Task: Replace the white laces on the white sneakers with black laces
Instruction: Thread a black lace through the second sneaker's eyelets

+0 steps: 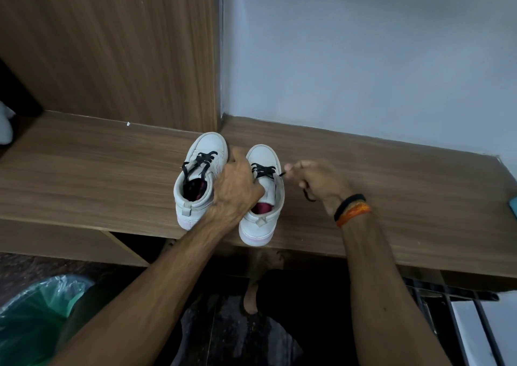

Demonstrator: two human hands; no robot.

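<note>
Sneakers on table | left sneaker: black-laced | right sneaker: part-laced, upper eyelets left | left hand grips its collar | right hand pinches black lace end

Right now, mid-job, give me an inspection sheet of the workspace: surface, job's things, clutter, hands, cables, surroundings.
Surface: wooden shelf, both shoes standing on it with heels at or past the front edge.
Job's things: left shoe laced with a black lace; right shoe has a black lace through the lower eyelets only, one end running to the right. No white laces seen.
Clutter: small blue thing at the right edge, white thing at the far left; cannot identify either.
Hands: left hand holds the right shoe; right hand pinches the lace end, wristbands on that wrist.
Cables: nothing seen.
Surroundings: wood panel, grey wall, green bag below left.
</note>
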